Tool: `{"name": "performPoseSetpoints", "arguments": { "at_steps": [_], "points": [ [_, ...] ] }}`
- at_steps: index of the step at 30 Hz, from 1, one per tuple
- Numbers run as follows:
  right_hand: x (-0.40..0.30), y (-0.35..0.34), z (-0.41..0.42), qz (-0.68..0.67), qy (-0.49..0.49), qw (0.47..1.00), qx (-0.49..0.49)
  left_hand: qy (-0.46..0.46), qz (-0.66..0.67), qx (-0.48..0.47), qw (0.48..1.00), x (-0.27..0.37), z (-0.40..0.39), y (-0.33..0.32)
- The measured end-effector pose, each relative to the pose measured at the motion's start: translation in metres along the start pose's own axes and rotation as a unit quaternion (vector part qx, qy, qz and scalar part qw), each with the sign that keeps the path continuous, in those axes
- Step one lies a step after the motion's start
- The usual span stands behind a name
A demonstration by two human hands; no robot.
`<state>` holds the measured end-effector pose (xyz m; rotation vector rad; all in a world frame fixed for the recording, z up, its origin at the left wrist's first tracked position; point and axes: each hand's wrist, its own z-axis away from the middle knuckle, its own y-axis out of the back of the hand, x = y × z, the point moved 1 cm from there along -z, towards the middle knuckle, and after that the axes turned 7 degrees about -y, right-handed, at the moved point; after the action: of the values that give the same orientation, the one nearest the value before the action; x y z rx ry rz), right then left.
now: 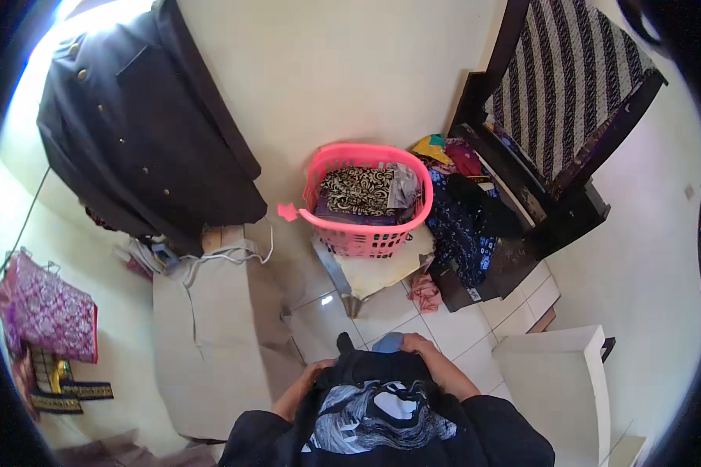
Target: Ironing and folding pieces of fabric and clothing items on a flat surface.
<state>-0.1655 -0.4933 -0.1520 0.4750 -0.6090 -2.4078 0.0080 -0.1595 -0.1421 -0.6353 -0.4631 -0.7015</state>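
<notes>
My left hand [320, 369] is low in the view, at the left edge of the black cloth [380, 366] before my body; its fingers are mostly hidden. At the cloth's upper right, my right hand [416, 343] rests with bent fingers against a blue-grey piece of fabric [388, 342]. Whether either hand grips fabric or only lies on it, I cannot tell. Ahead, a pink plastic laundry basket [367, 225] stands on a worn low stool [380, 279]. Inside it are a folded black-and-cream patterned cloth [359, 190] and a grey bundle [404, 185].
Left, a dark buttoned jacket [152, 128] hangs above a covered table [204, 333] with an iron [163, 257] and white cord [233, 254]. Right, clothes [461, 216] are heaped beside a dark wooden chair [561, 117]. A pink cloth [425, 293] lies on the tiles near a pale partition [552, 379].
</notes>
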Motion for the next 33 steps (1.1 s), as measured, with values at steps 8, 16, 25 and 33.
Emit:
{"name": "performPoseSetpoints", "arguments": {
  "at_steps": [8,16,25,33],
  "points": [
    [-0.063,0.130,-0.001,-0.170,0.201,0.954,0.141,-0.150,-0.425,-0.020,0.892,0.066,-0.128,0.030],
    [-0.093,0.328,-0.058,-0.462,0.205,0.800,0.323,-0.322,-0.289,0.015,0.902,0.349,-0.139,-0.082],
    [-0.116,0.367,-0.113,-0.191,-0.049,0.936,0.292,-0.401,-0.227,0.144,0.876,0.403,-0.167,-0.075],
    [-0.106,0.383,-0.145,-0.324,-0.090,0.925,0.177,-0.387,-0.286,0.172,0.859,0.416,-0.168,-0.093]
  ]
}}
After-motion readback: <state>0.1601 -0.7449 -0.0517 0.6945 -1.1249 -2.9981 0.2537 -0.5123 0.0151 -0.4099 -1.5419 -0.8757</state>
